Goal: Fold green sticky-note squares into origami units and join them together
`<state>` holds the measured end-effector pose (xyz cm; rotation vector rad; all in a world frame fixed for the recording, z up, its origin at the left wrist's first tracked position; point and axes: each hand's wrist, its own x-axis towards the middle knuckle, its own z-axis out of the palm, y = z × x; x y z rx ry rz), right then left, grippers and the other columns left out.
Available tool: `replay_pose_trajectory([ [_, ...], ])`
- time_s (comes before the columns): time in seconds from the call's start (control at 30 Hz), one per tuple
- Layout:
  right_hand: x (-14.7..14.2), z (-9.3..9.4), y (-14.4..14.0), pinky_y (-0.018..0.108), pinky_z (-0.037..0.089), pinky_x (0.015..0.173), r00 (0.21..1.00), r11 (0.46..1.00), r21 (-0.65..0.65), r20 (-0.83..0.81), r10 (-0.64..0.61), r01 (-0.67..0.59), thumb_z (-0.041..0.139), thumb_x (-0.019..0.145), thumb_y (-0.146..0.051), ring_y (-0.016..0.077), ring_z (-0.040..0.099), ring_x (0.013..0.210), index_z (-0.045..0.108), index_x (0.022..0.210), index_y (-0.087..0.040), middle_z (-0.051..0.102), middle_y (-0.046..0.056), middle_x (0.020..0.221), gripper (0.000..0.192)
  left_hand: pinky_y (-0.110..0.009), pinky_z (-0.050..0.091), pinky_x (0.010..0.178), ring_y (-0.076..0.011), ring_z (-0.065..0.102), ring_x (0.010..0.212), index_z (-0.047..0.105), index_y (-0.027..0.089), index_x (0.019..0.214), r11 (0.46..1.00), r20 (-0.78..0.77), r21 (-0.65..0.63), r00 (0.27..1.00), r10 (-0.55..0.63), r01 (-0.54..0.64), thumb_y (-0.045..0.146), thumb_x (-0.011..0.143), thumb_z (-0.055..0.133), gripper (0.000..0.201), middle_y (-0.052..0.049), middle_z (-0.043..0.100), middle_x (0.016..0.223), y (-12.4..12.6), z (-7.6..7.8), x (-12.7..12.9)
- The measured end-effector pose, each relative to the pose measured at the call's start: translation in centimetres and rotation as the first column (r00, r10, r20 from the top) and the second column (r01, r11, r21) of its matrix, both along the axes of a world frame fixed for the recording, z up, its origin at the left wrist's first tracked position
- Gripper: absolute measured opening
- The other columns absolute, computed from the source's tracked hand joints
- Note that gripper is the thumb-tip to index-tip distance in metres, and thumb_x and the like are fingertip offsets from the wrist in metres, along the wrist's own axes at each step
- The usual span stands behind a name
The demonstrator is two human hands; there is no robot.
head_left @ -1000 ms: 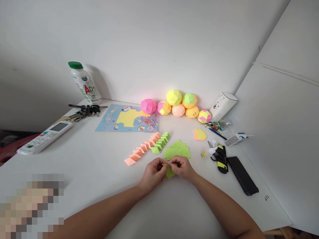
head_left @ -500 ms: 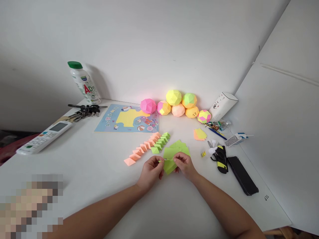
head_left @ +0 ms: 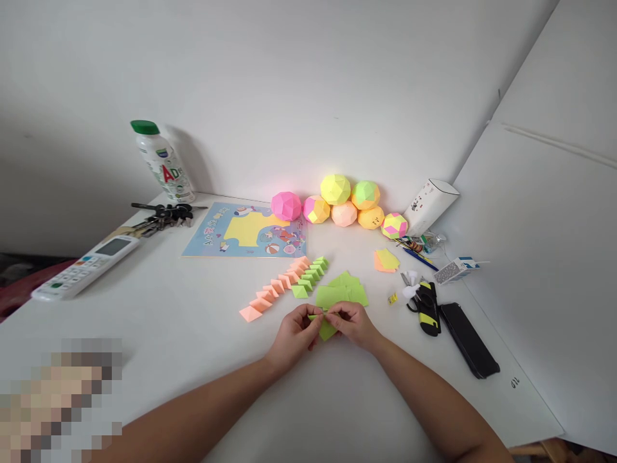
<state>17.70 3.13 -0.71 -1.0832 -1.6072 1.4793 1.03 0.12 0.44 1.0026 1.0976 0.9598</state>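
A green sheet of paper [head_left: 328, 329], partly folded, is pinched between both hands just above the table. My left hand [head_left: 295, 334] grips its left side with thumb and fingers. On its upper edge my right hand [head_left: 354, 321] presses with thumb and forefinger, close beside the left fingertips. Much of the sheet is hidden by the fingers. Right behind the hands lies a loose pile of green paper sheets [head_left: 348, 289]. To the left run a row of folded green paper pieces [head_left: 311, 276] and a longer row of folded peach paper pieces [head_left: 276, 288].
Several faceted paper balls [head_left: 336, 190] rest against the wall. A blue picture sheet [head_left: 207, 238], keys [head_left: 164, 218], a remote control [head_left: 89, 265] and a bottle [head_left: 161, 161] are at left. Scissors [head_left: 420, 297], a black case [head_left: 470, 339] and a small carton [head_left: 456, 271] lie at right.
My right hand has moved left along the upper edge of the green paper, so the fingertips of both hands are now nearly together. Less of the sheet shows.
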Motion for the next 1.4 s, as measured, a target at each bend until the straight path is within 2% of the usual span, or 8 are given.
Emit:
replay_pose_trajectory([
  [0.13, 0.1, 0.0, -0.2, 0.02, 0.041, 0.042, 1.0, 1.0, -0.014, -0.018, 0.0, 0.0, 0.063, 0.076, -0.034, 0.0086, 0.047, 0.046, 0.064, 0.07, -0.014, 0.052, -0.002, 0.055, 0.02, -0.017, 0.03, 0.039, -0.0062, 0.038, 0.036, 0.05, 0.017, 0.075, 1.0, 0.009, 0.002, 1.0, -0.012, 0.012, 0.043, 0.074, 0.058, 0.027, 0.009, 0.042, 0.043, -0.1, -0.2, 0.0],
  [0.37, 0.1, 0.3, -0.1, 0.02, 0.041, 0.033, 0.992, 0.988, -0.104, -0.048, -0.118, 0.113, 0.066, 0.073, -0.038, 0.0082, 0.045, 0.038, 0.059, 0.065, -0.015, 0.048, -0.005, 0.048, 0.025, -0.018, 0.03, 0.04, -0.0066, 0.038, 0.036, 0.043, 0.02, 0.072, 0.996, 0.101, -0.008, 0.991, 0.086, -0.086, 0.043, 0.078, 0.054, 0.026, 0.009, 0.043, 0.042, 0.1, -0.2, 0.0],
  [0.63, 0.0, 0.3, 0.0, 0.022, 0.043, 0.035, 0.988, 0.988, -0.1, -0.085, -0.129, 0.12, 0.063, 0.076, -0.039, 0.0111, 0.053, 0.036, 0.062, 0.08, -0.016, 0.055, -0.004, 0.05, 0.024, -0.019, 0.036, 0.039, -0.0078, 0.044, 0.038, 0.042, 0.02, 0.084, 0.993, 0.177, 0.016, 0.978, 0.113, -0.118, 0.043, 0.08, 0.053, 0.027, 0.008, 0.047, 0.05, 0.2, -0.4, 0.1],
  [0.8, 0.1, -0.2, 0.0, 0.023, 0.047, 0.041, 0.992, 0.992, -0.095, -0.086, -0.09, 0.081, 0.062, 0.077, -0.039, 0.011, 0.054, 0.044, 0.066, 0.085, -0.016, 0.057, -0.001, 0.057, 0.024, -0.017, 0.034, 0.036, -0.0046, 0.041, 0.036, 0.041, 0.021, 0.092, 0.989, 0.16, 0.045, 0.979, 0.129, -0.138, 0.04, 0.078, 0.056, 0.029, 0.01, 0.045, 0.058, 0.3, -0.9, 0.3],
  [0.93, 0.2, -0.2, 0.1, 0.022, 0.046, 0.042, 0.99, 0.99, -0.04, -0.037, -0.134, 0.133, 0.059, 0.079, -0.041, 0.012, 0.053, 0.052, 0.068, 0.087, -0.016, 0.058, 0.001, 0.061, 0.028, -0.017, 0.034, 0.035, -0.0042, 0.041, 0.036, 0.042, 0.021, 0.093, 0.99, 0.136, 0.033, 0.982, 0.129, -0.135, 0.041, 0.076, 0.056, 0.029, 0.01, 0.042, 0.06, 0.3, -0.8, 0.3],
  [1.1, 0.1, -0.1, 0.2, 0.025, 0.049, 0.055, 0.986, 0.985, 0.034, -0.004, -0.169, 0.169, 0.063, 0.075, -0.039, 0.015, 0.057, 0.066, 0.068, 0.082, -0.017, 0.064, 0.003, 0.072, 0.023, -0.018, 0.04, 0.038, -0.0052, 0.045, 0.042, 0.042, 0.021, 0.094, 0.988, 0.115, 0.037, 0.983, 0.144, -0.15, 0.039, 0.076, 0.056, 0.029, 0.008, 0.044, 0.068, 0.0, -0.9, 0.3],
  [1.27, 0.1, -0.5, 0.2, 0.022, 0.048, 0.048, 0.989, 0.99, -0.054, -0.069, -0.134, 0.131, 0.067, 0.072, -0.035, 0.0111, 0.055, 0.057, 0.064, 0.095, -0.018, 0.059, 0.0, 0.071, 0.028, -0.02, 0.045, 0.053, -0.0092, 0.052, 0.063, 0.044, 0.021, 0.093, 0.97, 0.065, 0.129, 0.978, 0.198, -0.205, 0.035, 0.077, 0.057, 0.025, 0.003, 0.048, 0.077, -0.4, -1.2, 0.4],
  [1.4, 0.1, -0.6, 0.3, 0.02, 0.046, 0.045, 0.989, 0.991, -0.12, -0.126, -0.075, 0.06, 0.069, 0.071, -0.031, 0.0081, 0.053, 0.051, 0.058, 0.106, -0.018, 0.055, -0.003, 0.068, 0.039, -0.02, 0.042, 0.057, -0.0091, 0.049, 0.062, 0.046, 0.02, 0.085, 0.944, 0.003, 0.216, 0.967, 0.256, -0.25, 0.033, 0.078, 0.057, 0.018, 0.002, 0.049, 0.076, -0.5, -1.4, 0.3],
])
